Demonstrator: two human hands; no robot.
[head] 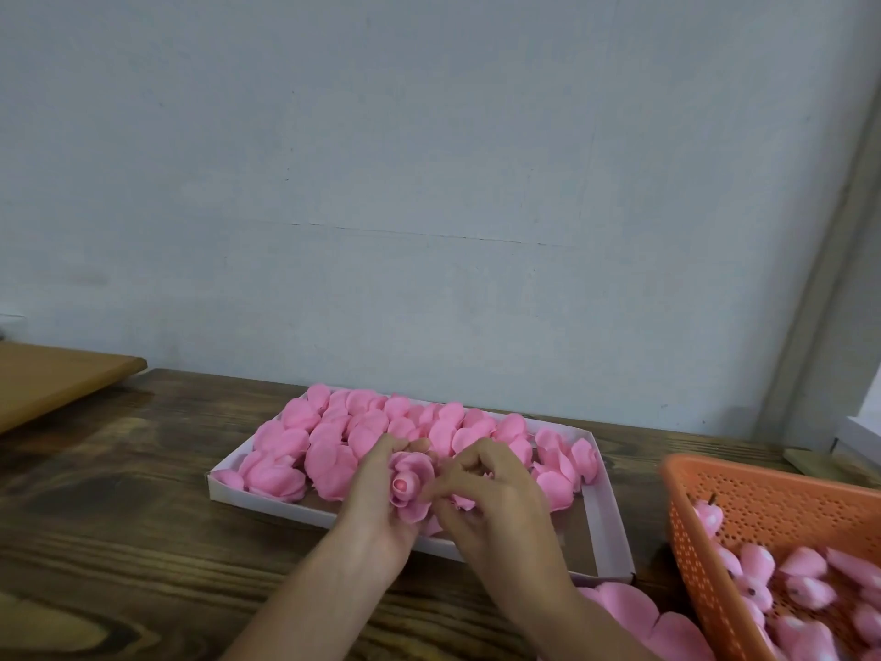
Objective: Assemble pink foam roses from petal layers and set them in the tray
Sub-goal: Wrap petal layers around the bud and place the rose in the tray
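Note:
My left hand [376, 498] grips a half-built pink foam rose [409, 484], its bud centre facing me. My right hand [486, 498] pinches the rose's right edge, fingers curled around a petal. Both hands hover over the near edge of a white cardboard tray [610, 527]. Several finished pink roses [333, 436] fill the tray's back and left; its front right corner shows bare brown bottom.
An orange perforated basket [743, 498] at the right holds several pink rose buds [805, 589]. Loose pink petal layers [634, 613] lie on the dark wooden table [119, 493] beside it. A tan board [52, 379] lies at far left. A grey wall stands behind.

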